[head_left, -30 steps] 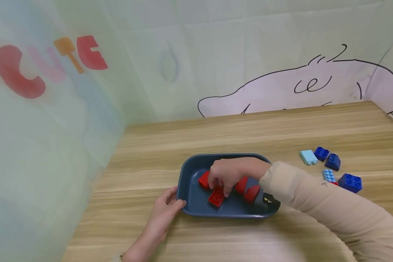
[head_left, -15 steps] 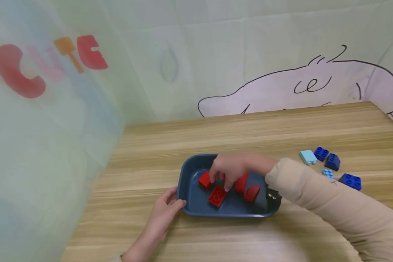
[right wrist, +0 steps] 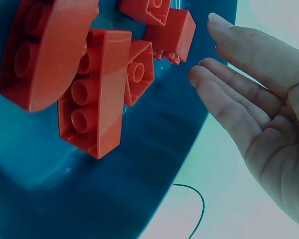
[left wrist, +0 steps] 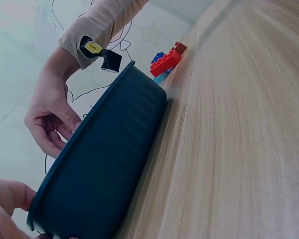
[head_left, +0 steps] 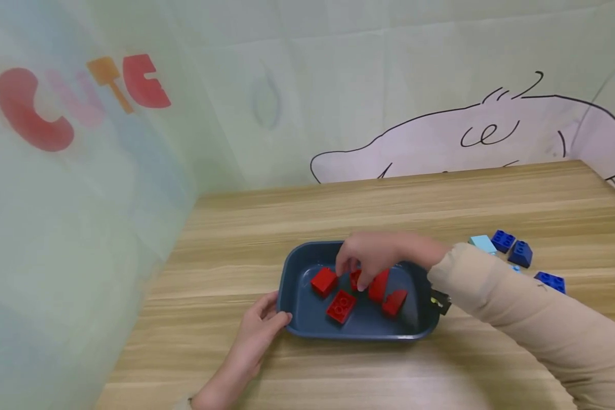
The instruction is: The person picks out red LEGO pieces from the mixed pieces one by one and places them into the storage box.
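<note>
My left hand [head_left: 256,327] grips the near left corner of a dark blue tray [head_left: 359,338], its thumb at the rim. Inside lie several red toy building bricks, among them a block [head_left: 324,281] at the left and an upturned brick [head_left: 341,306] showing its hollow underside. My right hand [head_left: 366,256] hovers over the tray's far side, partly covering another red brick [head_left: 356,279]. In the right wrist view this hand [right wrist: 259,104] has loosely extended fingers, apart from the bricks and holding nothing. A curved red brick [right wrist: 60,55] and a long sloped one [right wrist: 109,94] show there.
On the table's right side are dark blue bricks [head_left: 503,241] and a light blue brick [head_left: 483,244], some partly hidden by the right sleeve [head_left: 517,313]. A red brick [left wrist: 165,63] stands beyond the tray in the left wrist view. Fabric printed with drawings hangs behind the table.
My right hand has lifted and shifted right, away from the two left bricks, uncovering them. The right forearm now covers more of the loose blue bricks. My left hand and the tray stay put.
</note>
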### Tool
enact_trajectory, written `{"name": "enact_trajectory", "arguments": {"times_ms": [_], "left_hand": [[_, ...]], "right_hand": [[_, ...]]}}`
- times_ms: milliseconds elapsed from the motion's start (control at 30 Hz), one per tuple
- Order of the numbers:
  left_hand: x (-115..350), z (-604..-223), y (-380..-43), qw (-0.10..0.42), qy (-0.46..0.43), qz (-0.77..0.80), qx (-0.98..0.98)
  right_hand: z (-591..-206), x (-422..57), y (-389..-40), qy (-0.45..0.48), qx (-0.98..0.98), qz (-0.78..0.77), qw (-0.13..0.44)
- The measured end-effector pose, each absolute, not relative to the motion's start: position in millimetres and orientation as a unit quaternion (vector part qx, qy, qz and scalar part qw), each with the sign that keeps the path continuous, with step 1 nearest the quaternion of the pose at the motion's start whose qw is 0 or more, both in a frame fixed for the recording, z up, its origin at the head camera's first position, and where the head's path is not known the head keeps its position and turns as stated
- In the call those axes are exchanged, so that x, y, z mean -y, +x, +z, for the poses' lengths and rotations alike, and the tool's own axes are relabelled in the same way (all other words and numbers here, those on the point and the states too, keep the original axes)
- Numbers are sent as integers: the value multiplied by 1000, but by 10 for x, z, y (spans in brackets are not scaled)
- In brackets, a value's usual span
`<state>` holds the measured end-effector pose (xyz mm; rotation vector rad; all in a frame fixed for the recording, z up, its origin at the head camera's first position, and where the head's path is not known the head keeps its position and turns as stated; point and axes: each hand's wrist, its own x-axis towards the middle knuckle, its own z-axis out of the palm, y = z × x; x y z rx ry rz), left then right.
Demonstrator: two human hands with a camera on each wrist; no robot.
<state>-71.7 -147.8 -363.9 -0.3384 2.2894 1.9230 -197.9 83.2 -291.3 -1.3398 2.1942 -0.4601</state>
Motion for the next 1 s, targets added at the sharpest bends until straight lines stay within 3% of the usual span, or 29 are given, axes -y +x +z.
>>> {"name": "enact_trajectory", "arguments": {"times_ms": [1000], "left_hand": [[1485,-3638,-723,70,-112,630,-765]], "right_hand": [[-2768,-1344,-1946,-473,-838,-189,198]]}}
